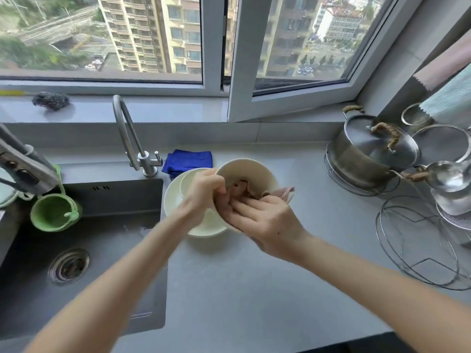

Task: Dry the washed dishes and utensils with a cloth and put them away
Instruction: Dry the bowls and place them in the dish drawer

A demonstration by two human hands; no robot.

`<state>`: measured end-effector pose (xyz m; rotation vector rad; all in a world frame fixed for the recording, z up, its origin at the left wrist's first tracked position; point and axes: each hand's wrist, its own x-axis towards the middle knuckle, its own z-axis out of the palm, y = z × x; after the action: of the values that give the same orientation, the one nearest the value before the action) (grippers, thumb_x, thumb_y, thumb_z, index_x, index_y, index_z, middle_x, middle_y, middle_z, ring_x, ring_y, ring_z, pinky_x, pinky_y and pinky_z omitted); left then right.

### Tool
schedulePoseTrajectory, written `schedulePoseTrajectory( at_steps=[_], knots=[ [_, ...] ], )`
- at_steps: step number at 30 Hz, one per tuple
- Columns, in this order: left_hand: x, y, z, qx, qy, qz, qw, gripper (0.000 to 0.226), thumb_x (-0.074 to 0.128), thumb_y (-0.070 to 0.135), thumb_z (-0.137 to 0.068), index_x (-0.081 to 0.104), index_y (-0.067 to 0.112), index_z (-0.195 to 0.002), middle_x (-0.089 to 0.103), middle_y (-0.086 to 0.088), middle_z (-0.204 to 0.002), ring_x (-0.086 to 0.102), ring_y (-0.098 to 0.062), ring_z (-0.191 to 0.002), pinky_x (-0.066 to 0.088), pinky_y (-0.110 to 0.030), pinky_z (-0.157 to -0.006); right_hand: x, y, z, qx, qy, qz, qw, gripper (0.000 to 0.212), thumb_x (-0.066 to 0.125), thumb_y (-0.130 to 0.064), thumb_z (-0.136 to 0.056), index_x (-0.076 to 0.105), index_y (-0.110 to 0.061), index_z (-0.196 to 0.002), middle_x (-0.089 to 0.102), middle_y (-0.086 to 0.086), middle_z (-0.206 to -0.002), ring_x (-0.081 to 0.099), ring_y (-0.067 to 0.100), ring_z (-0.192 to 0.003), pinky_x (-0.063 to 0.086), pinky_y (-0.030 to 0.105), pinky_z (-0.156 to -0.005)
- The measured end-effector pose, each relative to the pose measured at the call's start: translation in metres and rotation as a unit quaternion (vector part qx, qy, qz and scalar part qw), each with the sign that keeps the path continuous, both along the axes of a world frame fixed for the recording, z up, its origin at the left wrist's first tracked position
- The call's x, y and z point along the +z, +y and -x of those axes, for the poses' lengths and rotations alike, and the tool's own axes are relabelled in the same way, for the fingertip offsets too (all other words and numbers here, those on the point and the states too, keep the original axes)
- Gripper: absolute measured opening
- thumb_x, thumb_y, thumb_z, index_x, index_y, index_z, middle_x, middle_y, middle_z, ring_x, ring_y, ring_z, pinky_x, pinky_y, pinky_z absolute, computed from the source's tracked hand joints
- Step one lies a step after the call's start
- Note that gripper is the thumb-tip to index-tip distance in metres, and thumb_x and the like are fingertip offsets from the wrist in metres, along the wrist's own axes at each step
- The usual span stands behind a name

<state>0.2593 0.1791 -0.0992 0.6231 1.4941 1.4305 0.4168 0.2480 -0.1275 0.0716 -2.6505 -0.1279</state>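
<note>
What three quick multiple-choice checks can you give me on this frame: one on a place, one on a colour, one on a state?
1. Where does the folded cloth lie?
A. In the sink
B. On the counter behind the bowls, right of the tap
C. On the windowsill

2. What colour is the cup hanging at the sink's edge?
A. Green
B. Red
C. White

3. What is the state of the bowl in the hands?
A. Flat on the counter
B. Upside down in the sink
C. Lifted and tilted, with a pinkish cloth pressed to it

Answers:
1 B, it sits beside the tap.
2 A, its body is plainly green.
3 C, the left hand grips its rim while the right hand works the cloth.
</note>
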Motion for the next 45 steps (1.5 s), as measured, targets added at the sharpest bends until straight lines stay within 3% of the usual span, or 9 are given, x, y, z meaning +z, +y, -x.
schedulePoseTrajectory(
  at_steps=[5, 9, 12, 15, 19, 22, 25, 36, 45],
  knots=[
    [0.006, -0.002, 0.013, -0.085, -0.064, 0.095, 0.99, 0.08, 0.058, 0.018, -0.042, 0.051, -0.013, -0.116, 0.056, -0.022, -0.093, 0.054, -0.033, -0.083, 0.041, -0.042, -0.074, 0.036, 0.031, -0.014, 0.08, -0.08, -0.124, 0.986, 0.028, 0.052, 0.006, -0.086, 0.067, -0.015, -0.096, 0.069, 0.003, -0.095, 0.066, 0.026, -0.084, 0.051, 0.037, -0.073],
    [0.005, 0.001, 0.002, -0.048, -0.142, 0.122, 0.981, 0.021, 0.046, 0.008, -0.082, 0.061, 0.003, -0.096, 0.068, -0.013, -0.08, 0.062, -0.03, -0.074, 0.05, -0.04, -0.07, 0.054, 0.046, -0.025, 0.054, -0.092, -0.107, 0.988, 0.033, 0.063, 0.005, -0.079, 0.06, -0.013, -0.107, 0.068, 0.011, -0.112, 0.066, 0.028, -0.097, 0.053, 0.038, -0.074],
    [-0.008, 0.002, 0.0, -0.032, -0.201, 0.166, 0.965, 0.024, 0.039, 0.01, -0.09, 0.052, 0.005, -0.11, 0.063, -0.015, -0.095, 0.06, -0.032, -0.085, 0.049, -0.048, -0.073, 0.063, 0.037, -0.042, -0.009, -0.054, 0.086, 0.995, 0.041, 0.065, 0.01, -0.078, 0.065, -0.007, -0.116, 0.068, 0.004, -0.117, 0.063, 0.011, -0.101, 0.052, 0.026, -0.075],
    [-0.023, 0.002, 0.005, -0.008, -0.268, 0.173, 0.948, 0.034, 0.036, 0.006, -0.09, 0.047, 0.007, -0.122, 0.057, -0.018, -0.111, 0.054, -0.04, -0.099, 0.045, -0.061, -0.075, 0.065, 0.021, -0.056, -0.176, 0.117, 0.427, 0.88, 0.044, 0.06, 0.01, -0.086, 0.066, -0.02, -0.117, 0.066, -0.024, -0.073, 0.058, 0.001, -0.053, 0.044, 0.015, -0.05],
    [-0.025, 0.009, -0.004, -0.024, -0.324, 0.161, 0.932, 0.037, 0.039, -0.008, -0.086, 0.055, 0.001, -0.119, 0.06, -0.024, -0.118, 0.059, -0.044, -0.101, 0.05, -0.067, -0.067, 0.04, -0.017, -0.055, -0.316, 0.284, 0.418, 0.803, 0.037, 0.064, -0.025, -0.084, 0.062, -0.031, -0.121, 0.068, -0.019, -0.084, 0.059, 0.003, -0.063, 0.051, 0.031, -0.06],
    [-0.019, 0.017, -0.024, -0.073, -0.308, 0.168, 0.934, 0.03, 0.032, -0.013, -0.086, 0.059, -0.007, -0.099, 0.069, -0.023, -0.082, 0.069, -0.034, -0.068, 0.057, -0.047, -0.05, 0.01, -0.051, -0.035, -0.292, 0.23, 0.325, 0.87, 0.059, 0.052, -0.049, -0.092, 0.045, -0.015, -0.14, 0.038, 0.01, -0.151, 0.043, 0.028, -0.134, 0.041, 0.052, -0.102],
    [-0.008, 0.016, -0.041, -0.143, -0.24, 0.187, 0.942, 0.031, 0.031, -0.008, -0.087, 0.056, -0.007, -0.07, 0.062, -0.017, -0.054, 0.062, -0.025, -0.043, 0.052, -0.032, -0.044, 0.006, -0.049, -0.023, -0.284, 0.213, 0.243, 0.903, 0.072, 0.036, -0.063, -0.093, 0.028, -0.014, -0.145, 0.018, 0.025, -0.155, 0.015, 0.036, -0.146, 0.03, 0.064, -0.105],
    [0.032, 0.009, -0.095, -0.314, -0.099, 0.2, 0.923, 0.034, 0.048, -0.011, -0.076, 0.066, 0.008, -0.054, 0.064, -0.006, -0.059, 0.063, -0.007, -0.052, 0.049, -0.015, -0.05, 0.085, -0.006, -0.097, -0.115, 0.125, 0.149, 0.974, 0.068, 0.065, -0.066, -0.07, 0.055, -0.026, -0.124, 0.043, 0.014, -0.141, 0.046, 0.033, -0.124, 0.043, 0.045, -0.1],
    [0.054, 0.0, -0.181, -0.357, -0.014, 0.261, 0.897, 0.036, 0.033, -0.006, -0.092, 0.064, -0.001, -0.075, 0.068, -0.012, -0.067, 0.065, -0.013, -0.056, 0.047, -0.015, -0.044, 0.122, -0.003, -0.196, 0.025, 0.131, 0.183, 0.974, 0.035, 0.072, -0.04, -0.078, 0.072, -0.007, -0.092, 0.067, 0.002, -0.08, 0.06, 0.019, -0.064, 0.051, 0.03, -0.063]
  ],
)
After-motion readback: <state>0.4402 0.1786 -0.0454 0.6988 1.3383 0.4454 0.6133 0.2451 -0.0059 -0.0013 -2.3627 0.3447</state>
